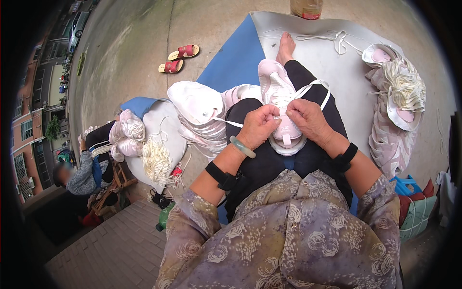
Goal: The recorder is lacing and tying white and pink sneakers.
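Note:
A pale pink and white sneaker upper (277, 79) rests between my thighs, its heel end with a pull tab toward me. White shoelace (314, 86) is threaded across its front, with one loop standing out to the right and another length trailing left. My left hand (260, 126), with a jade-coloured bangle at the wrist, pinches the lace at the left side of the shoe opening. Opposite it, my right hand (308, 117) pinches the lace at the right side. The fingertips hide the exact bits of lace they hold.
Stacked shoe uppers (195, 103) lie left of my legs. Another long stack (392, 144) with a bundle of laces (405, 84) lies right. Red slippers (179, 59) sit on the concrete beyond a blue-and-white mat (231, 55). Another person (84, 176) sits far left near more laces (156, 159).

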Available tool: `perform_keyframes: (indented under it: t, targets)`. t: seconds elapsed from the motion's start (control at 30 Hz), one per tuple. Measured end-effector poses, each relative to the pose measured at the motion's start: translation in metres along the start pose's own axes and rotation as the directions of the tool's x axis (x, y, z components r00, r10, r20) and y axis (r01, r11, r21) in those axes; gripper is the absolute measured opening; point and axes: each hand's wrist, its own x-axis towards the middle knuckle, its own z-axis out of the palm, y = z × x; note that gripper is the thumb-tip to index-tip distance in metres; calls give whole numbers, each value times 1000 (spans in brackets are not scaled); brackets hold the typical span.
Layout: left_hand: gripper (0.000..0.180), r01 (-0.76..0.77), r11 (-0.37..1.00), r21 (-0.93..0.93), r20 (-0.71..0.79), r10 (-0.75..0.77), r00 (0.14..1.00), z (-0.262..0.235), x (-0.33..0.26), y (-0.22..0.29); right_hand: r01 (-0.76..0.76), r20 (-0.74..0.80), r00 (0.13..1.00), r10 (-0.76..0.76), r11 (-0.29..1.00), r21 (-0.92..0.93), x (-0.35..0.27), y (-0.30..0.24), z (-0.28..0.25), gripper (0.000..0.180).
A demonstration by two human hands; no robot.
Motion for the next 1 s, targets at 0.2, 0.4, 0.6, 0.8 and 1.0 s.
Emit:
perform_keyframes:
  t: [0.2, 0.4, 0.6, 0.8, 1.0]
  targets:
    - [16, -24, 996, 82, -18, 25, 1000, 1, -1, 1, -36, -162, 987, 5, 981, -189, -6, -13, 0, 12]
    - [14, 8, 996, 92, -32, -5, 999, 3, -1, 4, -3, -137, 991, -14, 993, -121, -9, -7, 2, 9]
    - [8, 56, 998, 24, -77, -54, 996, 9, 8, -2, -18, -88, 996, -11, 945, -326, 0, -11, 4, 8]
    - [15, 172, 976, -137, -235, -200, 951, -11, -9, -1, 93, 19, 995, -97, 853, -514, -5, -31, -34, 9]
    - [19, 191, 979, -71, -541, -199, 817, -108, -66, -9, 61, -386, 897, -215, 925, -375, -9, 8, -44, 6]
